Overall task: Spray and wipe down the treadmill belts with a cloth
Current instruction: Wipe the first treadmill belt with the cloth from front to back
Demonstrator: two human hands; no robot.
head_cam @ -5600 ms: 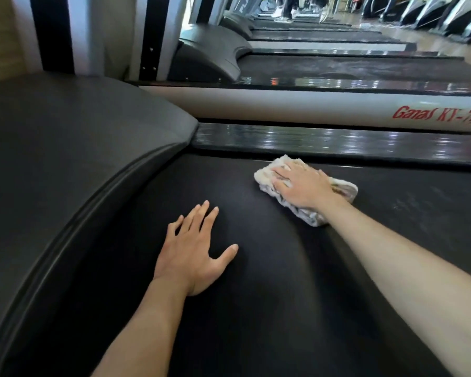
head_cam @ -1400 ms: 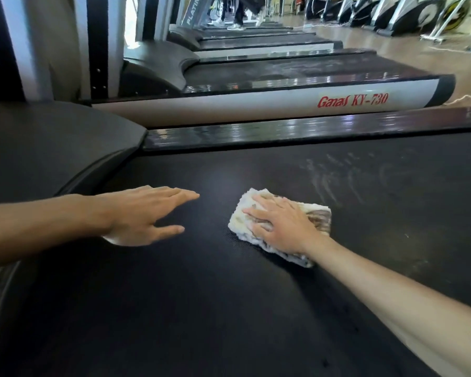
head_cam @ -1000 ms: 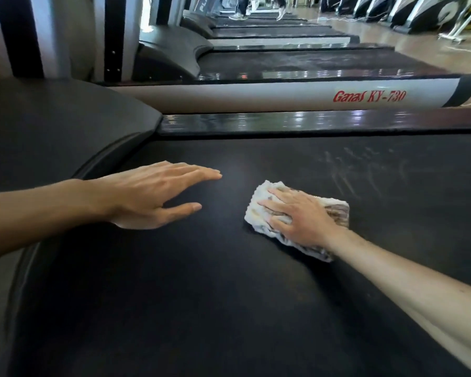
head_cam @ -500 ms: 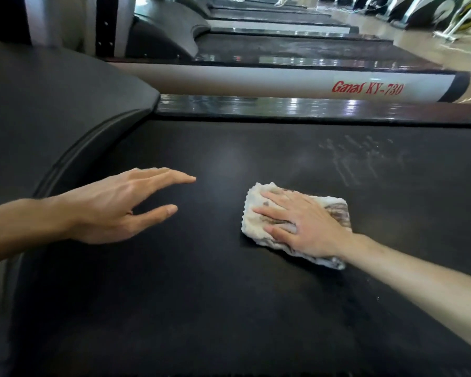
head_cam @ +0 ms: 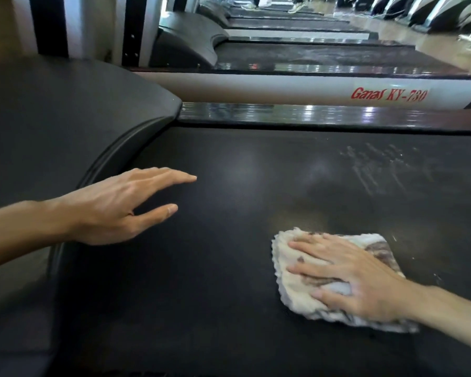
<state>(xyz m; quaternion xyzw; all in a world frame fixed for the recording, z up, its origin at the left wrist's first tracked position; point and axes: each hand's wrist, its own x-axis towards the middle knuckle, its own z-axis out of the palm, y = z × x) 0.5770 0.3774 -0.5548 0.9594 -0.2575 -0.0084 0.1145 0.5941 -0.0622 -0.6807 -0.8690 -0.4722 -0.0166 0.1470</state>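
Observation:
A black treadmill belt [head_cam: 229, 308] fills most of the view. A folded, stained white cloth [head_cam: 297, 292] lies on it at the lower right. My right hand [head_cam: 348, 276] presses flat on the cloth with fingers spread and straight. My left hand [head_cam: 114, 205] hovers or rests at the belt's left side near the motor hood, fingers extended and holding nothing. Pale scuff streaks [head_cam: 375, 170] mark the belt at the upper right. No spray bottle is visible.
The dark curved motor hood [head_cam: 65, 126] rises on the left. A glossy side rail [head_cam: 310, 115] borders the belt's far edge. Beyond it stands a neighbouring treadmill [head_cam: 283, 88] labelled "Ganas KY-730", with more machines and wooden floor [head_cam: 424, 42] behind.
My right hand has slid the cloth toward me and to the right across the belt. My left hand stays open at the left side, shifted slightly.

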